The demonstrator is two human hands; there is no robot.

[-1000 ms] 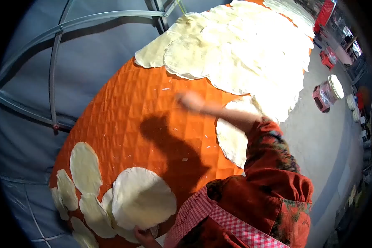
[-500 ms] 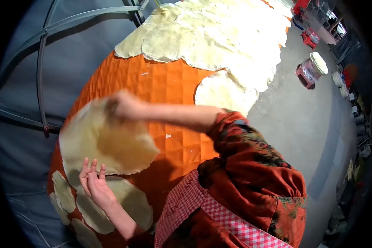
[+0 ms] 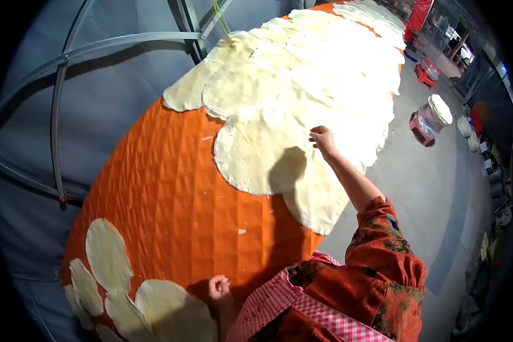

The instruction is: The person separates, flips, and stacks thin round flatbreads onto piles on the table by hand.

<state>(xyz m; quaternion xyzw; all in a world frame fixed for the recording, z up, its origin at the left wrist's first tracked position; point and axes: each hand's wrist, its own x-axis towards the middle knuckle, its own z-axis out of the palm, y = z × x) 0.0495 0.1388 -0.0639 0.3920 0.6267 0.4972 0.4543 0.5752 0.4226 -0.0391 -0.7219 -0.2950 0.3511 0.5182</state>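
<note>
A large, thin round dough sheet (image 3: 259, 151) lies flat on the orange quilted cloth (image 3: 176, 182), overlapping neighbouring sheets. Over its right side hovers my right hand (image 3: 323, 141), fingertips drawn together, nothing visible in them; its shadow falls on the sheet. Below the hand, another dough sheet (image 3: 319, 202) reaches the cloth's right edge. My left hand (image 3: 219, 288) is low, close to the apron, with fingers curled in and nothing seen in them. Beside it at lower left is a dough sheet (image 3: 174, 310), and farther left stands out an oval one (image 3: 108, 256).
Many overlapping pale sheets (image 3: 336, 62) cover the far part of the cloth. A metal frame (image 3: 60, 114) runs along the grey wall covering at left. On the floor at right are a stool with a stack of round sheets (image 3: 440, 109) and a red stool (image 3: 424, 76).
My right hand has swung from the left to the right. The large sheet under it at left is gone; one now overlaps the far sheets. My left hand moved down-right and curled.
</note>
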